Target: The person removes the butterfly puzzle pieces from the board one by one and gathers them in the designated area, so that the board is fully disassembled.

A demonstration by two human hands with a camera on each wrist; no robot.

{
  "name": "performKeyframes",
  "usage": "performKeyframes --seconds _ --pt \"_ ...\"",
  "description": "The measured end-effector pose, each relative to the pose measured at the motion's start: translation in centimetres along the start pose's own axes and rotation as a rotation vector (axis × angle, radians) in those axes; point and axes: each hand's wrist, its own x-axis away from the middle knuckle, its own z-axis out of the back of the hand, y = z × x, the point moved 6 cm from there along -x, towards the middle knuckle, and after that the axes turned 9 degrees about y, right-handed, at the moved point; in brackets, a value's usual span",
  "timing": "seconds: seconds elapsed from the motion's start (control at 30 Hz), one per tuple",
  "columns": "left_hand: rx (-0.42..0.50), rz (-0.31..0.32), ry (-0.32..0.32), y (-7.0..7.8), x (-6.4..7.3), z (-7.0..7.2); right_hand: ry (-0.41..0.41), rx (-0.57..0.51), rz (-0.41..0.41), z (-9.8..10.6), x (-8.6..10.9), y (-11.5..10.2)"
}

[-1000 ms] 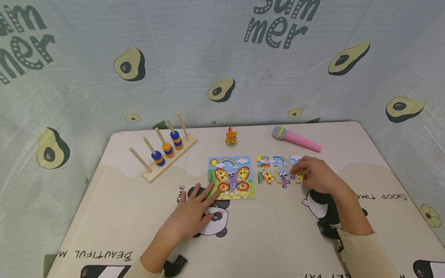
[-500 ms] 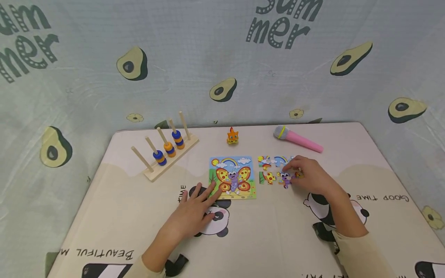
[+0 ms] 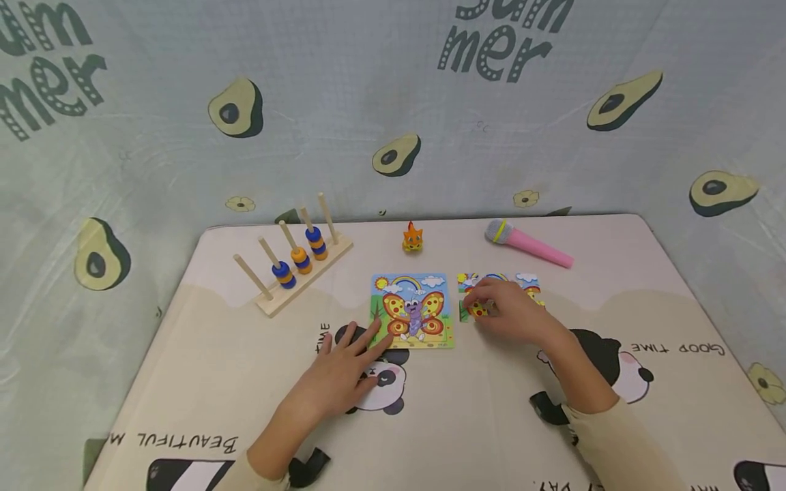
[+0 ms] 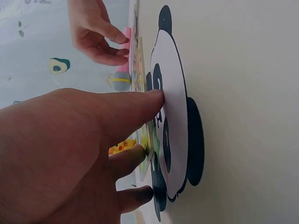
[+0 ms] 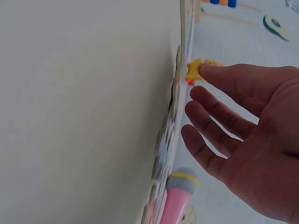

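Note:
A square butterfly picture board (image 3: pixel 417 310) lies flat on the table. My left hand (image 3: pixel 338 375) rests spread on the tablecloth, its fingertips over the board's lower left corner. Right of the board, jigsaw pieces (image 3: pixel 527 281) of a similar picture lie in two rows. Over the lower row is my right hand (image 3: pixel 516 310), its fingertips at the butterfly-wing piece (image 3: pixel 477 309) nearest the board; it hides several pieces. In the right wrist view my right fingers (image 5: pixel 203 123) are loosely bent and apart beside the pieces (image 5: pixel 163 140), with nothing between them.
Behind the board stands a small orange toy figure (image 3: pixel 413 239). A pink toy microphone (image 3: pixel 534 245) lies at the back right. At the back left is a wooden peg stand (image 3: pixel 301 279) with blue and orange rings. A printed curtain (image 3: pixel 319 102) hangs behind the table.
My right hand has moved left along the lower row, from the rightmost piece to the leftmost. My left hand has stayed on the board's corner.

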Motion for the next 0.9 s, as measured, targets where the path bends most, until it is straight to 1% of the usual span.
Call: performKeyframes --seconds 0.2,0.43,0.57,0.73,0.9 --pt "-0.008 -0.010 -0.001 0.1 0.7 0.1 -0.073 -0.006 0.031 -1.6 -1.6 -2.1" --pt "-0.025 0.002 -0.015 -0.1 1.3 0.2 -0.141 -0.022 0.072 -3.4 -3.4 -4.7" --pt "-0.019 -0.014 -0.007 -0.1 1.5 0.3 -0.185 -0.029 0.084 -4.5 -4.3 -5.7" --pt "-0.017 -0.036 -0.002 -0.1 1.8 0.3 -0.215 -0.023 0.130 -5.9 -5.1 -6.9" --pt "-0.014 -0.040 -0.002 -0.2 2.0 0.3 -0.243 -0.007 0.175 -7.0 -5.8 -8.1"
